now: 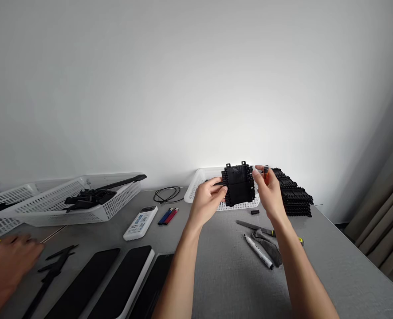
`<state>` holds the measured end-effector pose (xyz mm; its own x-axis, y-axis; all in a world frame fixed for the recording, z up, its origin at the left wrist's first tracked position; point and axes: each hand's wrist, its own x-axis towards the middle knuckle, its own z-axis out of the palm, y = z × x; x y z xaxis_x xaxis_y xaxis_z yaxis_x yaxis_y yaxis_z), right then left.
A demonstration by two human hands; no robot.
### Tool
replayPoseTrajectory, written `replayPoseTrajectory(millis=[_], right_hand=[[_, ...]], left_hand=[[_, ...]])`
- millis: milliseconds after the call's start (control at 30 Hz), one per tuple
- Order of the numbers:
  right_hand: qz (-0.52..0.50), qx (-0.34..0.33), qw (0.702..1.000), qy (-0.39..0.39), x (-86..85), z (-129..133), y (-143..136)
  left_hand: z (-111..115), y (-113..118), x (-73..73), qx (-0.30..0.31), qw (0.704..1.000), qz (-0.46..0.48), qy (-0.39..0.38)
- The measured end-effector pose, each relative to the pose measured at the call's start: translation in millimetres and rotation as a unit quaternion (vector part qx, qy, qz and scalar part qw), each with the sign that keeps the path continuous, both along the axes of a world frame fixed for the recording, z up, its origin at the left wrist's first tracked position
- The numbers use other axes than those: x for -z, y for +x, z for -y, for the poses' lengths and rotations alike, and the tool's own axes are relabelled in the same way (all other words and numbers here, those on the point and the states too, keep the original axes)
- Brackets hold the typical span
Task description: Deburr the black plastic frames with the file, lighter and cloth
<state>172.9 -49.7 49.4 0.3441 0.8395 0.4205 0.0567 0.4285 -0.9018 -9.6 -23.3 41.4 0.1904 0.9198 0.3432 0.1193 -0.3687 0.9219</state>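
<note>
In the head view, the left hand (207, 198) pinches the left edge of a black part (240, 185) with thumb and fingers, raised near the bench (223, 270)'s far edge before a white basket (191, 189). The right hand (270, 191), fingers curled round an orange tool (266, 173), has its thumb at the part's right edge. A black stack (296, 201) stands by the bench's far right corner.

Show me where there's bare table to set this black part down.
Bare table lies between the left forearm and the marker; another patch, between the right forearm and the table's right edge. It's crowded at left, with the caliper, dark slabs and another person's hand, and behind the black part, where the basket stands.
</note>
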Motion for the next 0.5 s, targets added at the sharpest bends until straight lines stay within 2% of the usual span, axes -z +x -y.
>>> replayPoseTrajectory(millis=[67,100,233,333,400,500], right_hand=[[0.008,0.024,0.999,0.022,-4.6,10,-4],[0.011,0.012,1.0,0.027,-6.3,14,-6],[-0.001,-0.135,0.991,-0.022,-6.7,17,-17],[-0.044,-0.254,0.961,-0.098,-1.8,8,-24],[-0.073,-0.303,0.941,-0.129,1.1,2,-27],[-0.11,-0.341,0.922,-0.149,2.4,-3,-27]], left_hand=[[-1,1,0.4,0.003,1.0,0.007,0.01],[-1,1,0.3,0.014,1.0,0.013,0.013],[2,4,-1.5,0.043,0.999,0.02,0.024],[6,6,-4.2,0.042,0.998,-0.001,0.038],[8,6,-6.2,0.04,0.998,-0.015,0.049],[11,7,-8.2,0.035,0.997,-0.035,0.062]])
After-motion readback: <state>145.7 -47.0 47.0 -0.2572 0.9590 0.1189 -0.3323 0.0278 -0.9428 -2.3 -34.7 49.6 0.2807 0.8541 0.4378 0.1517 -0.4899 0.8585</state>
